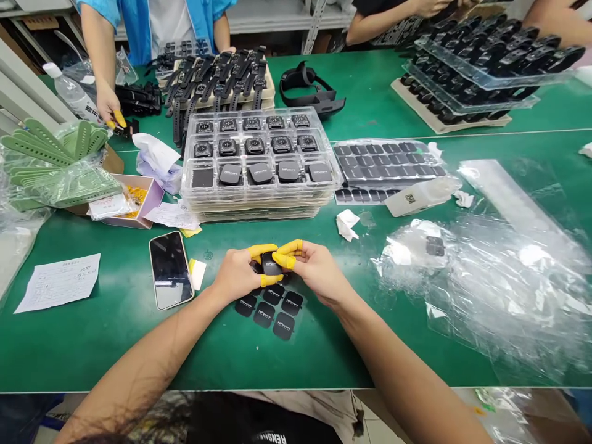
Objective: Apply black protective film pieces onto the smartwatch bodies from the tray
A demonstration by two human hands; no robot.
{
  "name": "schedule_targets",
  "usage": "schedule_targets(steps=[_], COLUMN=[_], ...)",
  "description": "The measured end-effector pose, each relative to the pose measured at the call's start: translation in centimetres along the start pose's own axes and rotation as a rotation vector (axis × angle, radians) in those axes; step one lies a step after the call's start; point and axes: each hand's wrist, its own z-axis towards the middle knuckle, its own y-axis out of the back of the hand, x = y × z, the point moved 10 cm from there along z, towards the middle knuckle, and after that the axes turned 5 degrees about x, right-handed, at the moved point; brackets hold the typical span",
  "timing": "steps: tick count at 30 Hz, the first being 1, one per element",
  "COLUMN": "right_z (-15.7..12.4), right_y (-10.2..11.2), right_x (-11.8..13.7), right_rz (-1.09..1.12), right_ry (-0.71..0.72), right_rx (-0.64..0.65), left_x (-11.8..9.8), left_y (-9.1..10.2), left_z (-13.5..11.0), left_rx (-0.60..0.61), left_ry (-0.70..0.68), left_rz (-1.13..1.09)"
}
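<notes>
One smartwatch case point(271, 264): dark, square and white-lettered, it is sitting between both hands, just above the tabletop's point(139, 357) near middle.
Left hand point(238, 271): is gripping the smartwatch case from its left, with yellow finger cots point(271, 280) covering the tips.
Right hand point(314, 268): is closing its yellow-tipped fingers on the smartwatch case's right side.
Screen films point(283, 325): black, lettered squares are lying on a clear sheet just below the hands, partly hidden by them.
Smartphone point(172, 269): is lying face up near the left hand.
Clear compartment tray point(259, 192): is topping a stack beyond the hands, its compartments holding more square cases point(254, 146).
Left side: green watch straps point(50, 148) are lying bunched in plastic beside a pink box point(152, 200).
Right side: clear plastic sleeves point(509, 296) are spreading across the tabletop.
Far side: a co-worker in blue point(166, 28) is reaching toward the tabletop beside strapped watches point(222, 80).
</notes>
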Motion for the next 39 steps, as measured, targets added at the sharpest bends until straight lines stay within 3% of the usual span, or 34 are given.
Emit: schedule_targets(steps=[39], right_z=[-0.51], right_y=[0.44], right_x=[-0.03], right_rz=[-0.051], right_ry=[-0.028], right_rx=[-0.062], left_x=[-0.03], left_y=[-0.43], left_z=[-0.20], left_rx=[0.024], left_ry=[0.008], left_rz=[0.025])
